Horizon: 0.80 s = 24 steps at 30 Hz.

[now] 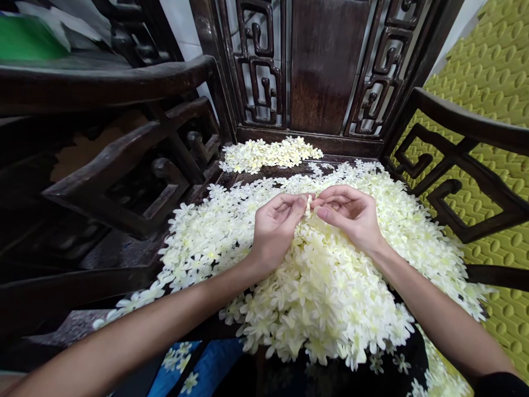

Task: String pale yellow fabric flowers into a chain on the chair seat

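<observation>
Above a big heap of pale yellow-white artificial flowers [318, 292], my two hands meet fingertip to fingertip. My left hand [276, 223] pinches a small pale flower [308, 206] between thumb and finger. From the other side, my right hand [351, 215] has its fingers curled, with thumb and index fingertips closed at the same flower's edge. The fingertips partly cover the flower, so its full shape is hidden. A looser, whiter spread of flowers [215, 242] lies around the heap, below and behind both hands.
The flowers lie on a dark carved wooden chair with a left armrest [124, 88], right armrest [475, 118] and tall backrest [328, 66]. A separate flower pile [268, 154] lies against the backrest. Yellow patterned matting [496, 71] is at right, a green object [28, 38] upper left.
</observation>
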Motion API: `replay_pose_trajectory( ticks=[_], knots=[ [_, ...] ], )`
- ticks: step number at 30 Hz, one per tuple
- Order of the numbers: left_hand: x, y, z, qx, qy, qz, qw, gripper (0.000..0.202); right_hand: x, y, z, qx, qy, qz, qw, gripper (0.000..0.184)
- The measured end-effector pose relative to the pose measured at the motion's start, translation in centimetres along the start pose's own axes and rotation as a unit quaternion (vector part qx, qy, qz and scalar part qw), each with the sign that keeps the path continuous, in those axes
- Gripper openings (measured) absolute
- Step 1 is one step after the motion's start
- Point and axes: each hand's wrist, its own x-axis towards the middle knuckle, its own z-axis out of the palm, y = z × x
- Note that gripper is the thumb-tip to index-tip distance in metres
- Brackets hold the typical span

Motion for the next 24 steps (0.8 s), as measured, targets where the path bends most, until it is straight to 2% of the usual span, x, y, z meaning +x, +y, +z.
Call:
replay_pose_trajectory(
  ticks=[24],
  knots=[
    [0.1,-0.15,-0.31,-0.006,-0.014,0.006,1.0,0.015,-0.04,-0.07,0.4,0.006,0.023,0.015,1.0,0.029]
  ],
)
